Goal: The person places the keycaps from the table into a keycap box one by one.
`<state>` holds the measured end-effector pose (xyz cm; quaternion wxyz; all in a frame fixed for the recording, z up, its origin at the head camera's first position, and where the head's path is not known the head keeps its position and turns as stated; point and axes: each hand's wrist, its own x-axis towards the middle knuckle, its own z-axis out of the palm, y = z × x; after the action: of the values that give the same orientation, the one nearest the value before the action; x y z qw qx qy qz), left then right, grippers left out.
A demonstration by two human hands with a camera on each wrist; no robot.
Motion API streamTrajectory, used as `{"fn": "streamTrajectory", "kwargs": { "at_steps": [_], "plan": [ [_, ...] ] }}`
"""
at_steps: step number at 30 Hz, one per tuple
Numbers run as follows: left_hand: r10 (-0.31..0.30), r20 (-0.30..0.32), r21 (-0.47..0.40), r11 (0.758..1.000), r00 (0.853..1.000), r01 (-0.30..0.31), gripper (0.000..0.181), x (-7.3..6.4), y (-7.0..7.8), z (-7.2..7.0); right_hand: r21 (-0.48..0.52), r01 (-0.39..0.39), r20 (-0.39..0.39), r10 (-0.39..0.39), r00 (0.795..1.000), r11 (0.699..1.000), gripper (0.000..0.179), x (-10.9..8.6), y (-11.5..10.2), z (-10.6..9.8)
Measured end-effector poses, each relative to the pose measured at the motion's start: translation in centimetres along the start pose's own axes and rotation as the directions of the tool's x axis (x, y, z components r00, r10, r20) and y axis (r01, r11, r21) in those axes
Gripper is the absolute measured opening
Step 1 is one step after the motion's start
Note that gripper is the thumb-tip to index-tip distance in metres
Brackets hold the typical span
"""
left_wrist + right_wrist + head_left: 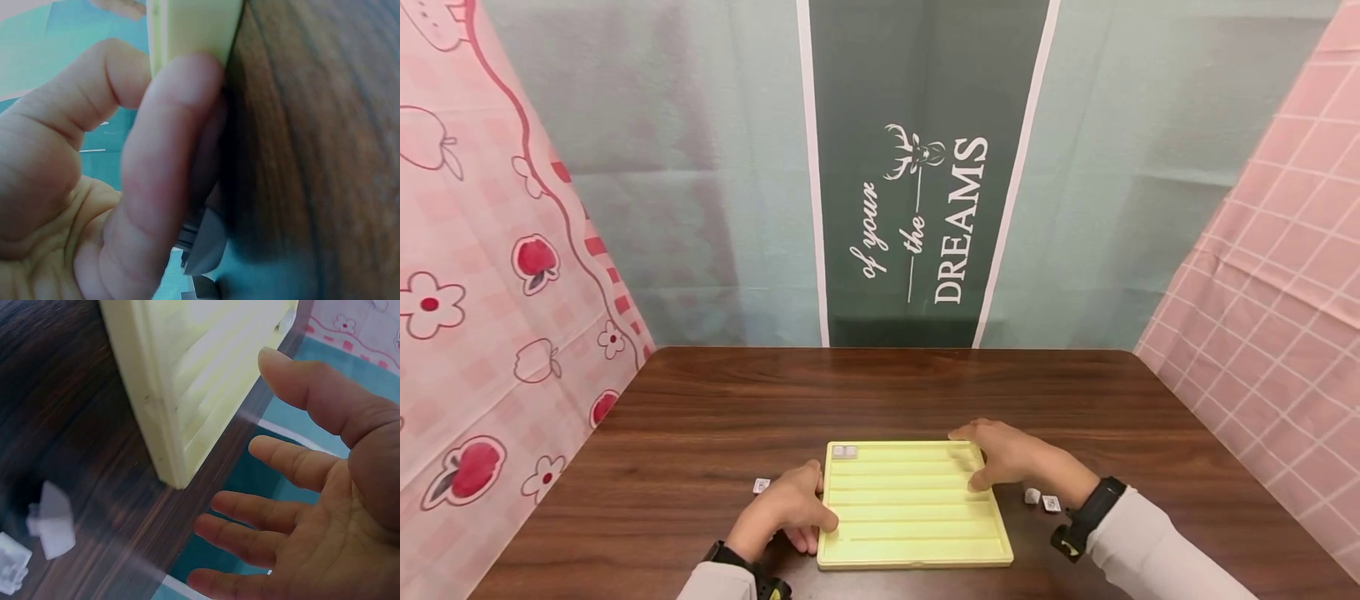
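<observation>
Probably thin plastic, the ribbed yellow tray (917, 504) lies on the wooden table (700, 417) between the hands and should handle as light, stiff and slightly slippery. The left hand (793, 504) pinches its left edge, thumb over the rim; the right hand (1009, 452) spreads wide at the right edge, gripping nothing. Opposite side walls seem the best hold, kept level lest the keycaps (844, 452) in the far-left corner slide.
</observation>
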<state>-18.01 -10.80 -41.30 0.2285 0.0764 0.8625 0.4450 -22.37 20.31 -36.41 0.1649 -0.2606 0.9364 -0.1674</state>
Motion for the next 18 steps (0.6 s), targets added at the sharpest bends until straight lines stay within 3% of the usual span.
{"fn": "streamTrajectory", "kwargs": {
  "at_steps": [6, 18],
  "plan": [
    [-0.007, 0.006, 0.0, 1.0, 1.0, 0.007, 0.035, -0.1, 0.1, -0.1, 0.031, 0.019, 0.015, -0.019, 1.0, 0.999, 0.071, -1.0, 1.3, -0.2],
    [-0.003, -0.003, -0.009, 1.0, 1.0, 0.003, 0.035, -0.2, 0.3, 0.0, 0.077, -0.035, 0.017, 0.033, 0.999, 0.996, 0.079, -3.0, 3.6, -0.7]
  ]
}}
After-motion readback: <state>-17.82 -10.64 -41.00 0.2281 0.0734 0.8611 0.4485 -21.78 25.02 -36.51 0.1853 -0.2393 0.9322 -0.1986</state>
